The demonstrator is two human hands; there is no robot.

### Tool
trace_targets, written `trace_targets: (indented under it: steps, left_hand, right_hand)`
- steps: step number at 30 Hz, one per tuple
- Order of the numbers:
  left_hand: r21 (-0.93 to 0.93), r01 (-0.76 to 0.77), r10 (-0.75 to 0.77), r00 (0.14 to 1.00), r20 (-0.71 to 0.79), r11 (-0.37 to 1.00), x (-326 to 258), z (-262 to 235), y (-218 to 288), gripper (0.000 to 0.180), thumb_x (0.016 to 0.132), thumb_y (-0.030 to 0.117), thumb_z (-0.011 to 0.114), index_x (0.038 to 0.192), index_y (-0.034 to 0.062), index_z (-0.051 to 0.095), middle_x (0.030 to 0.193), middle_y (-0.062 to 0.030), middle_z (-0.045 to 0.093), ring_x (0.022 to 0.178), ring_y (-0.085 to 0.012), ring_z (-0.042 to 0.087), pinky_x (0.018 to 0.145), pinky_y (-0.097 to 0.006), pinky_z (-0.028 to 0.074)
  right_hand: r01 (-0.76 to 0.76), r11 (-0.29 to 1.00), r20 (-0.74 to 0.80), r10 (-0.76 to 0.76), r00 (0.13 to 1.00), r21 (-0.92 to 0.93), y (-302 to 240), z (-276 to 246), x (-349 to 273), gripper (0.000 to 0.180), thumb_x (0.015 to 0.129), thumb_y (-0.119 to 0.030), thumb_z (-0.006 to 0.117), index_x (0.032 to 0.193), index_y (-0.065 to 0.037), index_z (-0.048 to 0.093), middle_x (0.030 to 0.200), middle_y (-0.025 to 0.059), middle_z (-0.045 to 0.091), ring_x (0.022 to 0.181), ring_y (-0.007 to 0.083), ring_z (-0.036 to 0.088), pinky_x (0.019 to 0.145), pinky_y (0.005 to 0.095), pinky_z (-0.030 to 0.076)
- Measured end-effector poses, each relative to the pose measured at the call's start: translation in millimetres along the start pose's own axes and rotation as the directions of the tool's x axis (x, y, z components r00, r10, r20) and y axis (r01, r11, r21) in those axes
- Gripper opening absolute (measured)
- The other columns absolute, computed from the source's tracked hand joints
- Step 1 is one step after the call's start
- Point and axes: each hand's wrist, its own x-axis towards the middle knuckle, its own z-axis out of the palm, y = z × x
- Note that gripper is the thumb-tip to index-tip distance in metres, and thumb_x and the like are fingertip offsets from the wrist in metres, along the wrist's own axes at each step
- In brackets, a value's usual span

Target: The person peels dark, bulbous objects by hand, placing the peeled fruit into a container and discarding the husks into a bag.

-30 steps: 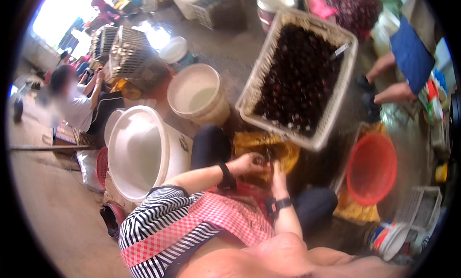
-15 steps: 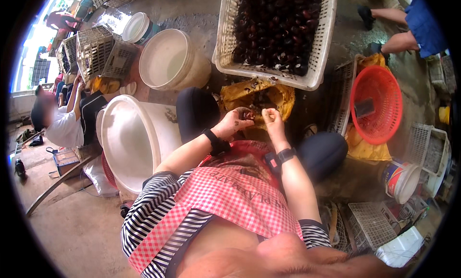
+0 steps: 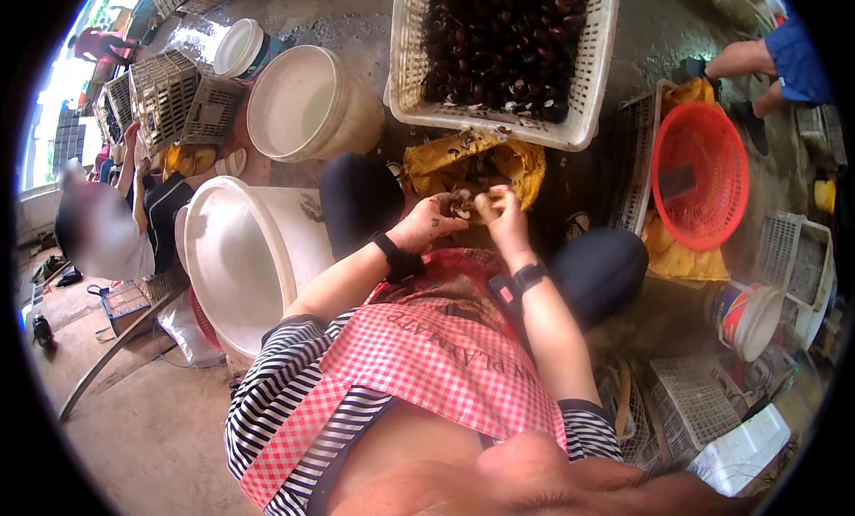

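The left hand [image 3: 427, 224] is curling around a small brown-and-white piece [image 3: 461, 204], thumb and fingers drawn most of the way in, gripping it at their tips. Its forearm is slanting up and inward, the wrist wearing a black band [image 3: 399, 259] and the back of the hand showing dark specks.

The right hand [image 3: 506, 220] is facing it just beside — fingers bending inward, the tips bunched close together. Whether they are pinching anything is too small to tell. Its forearm is running up steeply, a dark band [image 3: 529, 276] circling the wrist.

Both hands are hanging over the near edge of a yellow bag [image 3: 431, 164], the piece sitting slightly left of that edge's middle. The bag is lying between the knees — its far edge meeting the near edge of a white crate [image 3: 534, 137]. Dark shells [image 3: 508, 48] are filling the crate's middle, a few pale bits showing toward its near right corner.
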Motion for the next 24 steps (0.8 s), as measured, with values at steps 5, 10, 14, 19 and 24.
trace_targets:
  steps: [5,10,14,19,24]
  left_hand:
    - [0.146,-0.036,0.040,0.999,-0.025,0.989,0.4,-0.6,7.4,0.037,0.084,0.012,0.077,0.116,-0.0010,0.062,0.095,-0.0011,0.066,0.072,-0.0095,0.057,0.063,-0.027,0.049]
    - [0.052,-0.241,0.243,0.969,-0.036,0.969,7.6,-9.0,-23.7,0.040,0.083,0.009,0.077,0.118,-0.0019,0.061,0.099,-0.0017,0.066,0.074,-0.0083,0.058,0.064,-0.025,0.049]
    - [-0.107,0.084,-0.085,0.996,-0.003,0.991,-4.0,-1.1,-1.5,0.037,0.084,0.006,0.076,0.117,-0.0004,0.061,0.096,0.0003,0.065,0.074,-0.0061,0.057,0.061,-0.024,0.048]
    - [-0.069,-0.122,0.119,0.992,-0.048,0.990,7.7,-1.7,-26.7,0.032,0.083,0.005,0.075,0.112,-0.0005,0.063,0.090,-0.0020,0.064,0.073,-0.0074,0.058,0.061,-0.022,0.049]
    - [0.055,-0.014,0.015,1.000,-0.016,0.998,-2.7,4.7,-0.7,0.033,0.083,0.005,0.075,0.114,-0.0006,0.063,0.093,-0.0004,0.063,0.078,-0.0075,0.058,0.067,-0.024,0.051]
  right_hand:
    - [0.020,0.928,0.042,-0.039,0.998,0.372,25.6,22.0,3.7,0.055,0.089,-0.049,0.070,0.115,-0.003,0.058,0.094,0.0097,0.068,0.078,0.0156,0.062,0.073,0.0315,0.051]
    - [0.174,0.968,0.092,-0.193,0.977,0.183,-5.7,17.4,-6.5,0.058,0.088,-0.050,0.070,0.119,-0.002,0.056,0.090,0.0094,0.067,0.072,0.0195,0.061,0.071,0.0323,0.051]
    - [-0.189,0.973,-0.113,0.174,0.978,-0.134,48.8,6.2,7.5,0.063,0.085,-0.055,0.071,0.116,-0.002,0.057,0.082,0.0143,0.066,0.071,0.0264,0.063,0.068,0.0359,0.052]
    - [0.156,0.942,0.148,-0.207,0.967,0.297,12.4,23.1,-6.4,0.052,0.087,-0.043,0.074,0.118,-0.003,0.059,0.091,0.0077,0.064,0.075,0.0159,0.061,0.071,0.0301,0.050]
    - [-0.274,0.952,-0.111,0.260,0.959,-0.138,53.1,-2.5,8.7,0.064,0.085,-0.058,0.069,0.116,-0.002,0.058,0.087,0.0148,0.068,0.077,0.0265,0.067,0.070,0.0343,0.053]
